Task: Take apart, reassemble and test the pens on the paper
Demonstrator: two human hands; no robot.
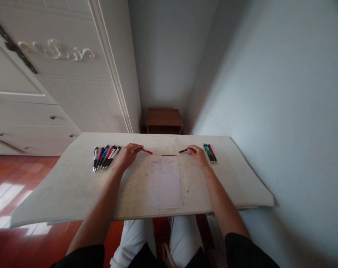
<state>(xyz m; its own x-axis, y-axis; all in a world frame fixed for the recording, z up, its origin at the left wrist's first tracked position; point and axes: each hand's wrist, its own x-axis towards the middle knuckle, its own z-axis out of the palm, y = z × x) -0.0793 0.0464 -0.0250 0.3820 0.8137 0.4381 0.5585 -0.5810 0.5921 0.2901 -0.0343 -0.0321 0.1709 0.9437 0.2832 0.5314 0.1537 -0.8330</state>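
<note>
My left hand (130,152) pinches a red pen piece (147,150) that points right, just above the table. Across from it, my right hand (195,152) grips a short black pen piece (183,150) that points left. Between the two pieces a thin dark stick (169,155), perhaps a refill, lies flat along the top edge of a lined paper sheet (166,186). Faint writing covers the sheet's upper part. Several pens (104,157) of mixed colours lie side by side left of my left hand. Green and red pens (210,153) rest right of my right hand.
The white table (74,186) has a worn, stained top, and its right side runs close to the wall (283,111). A white cabinet (110,93) stands beyond at the left. Behind the table is a brown wooden stand (164,117).
</note>
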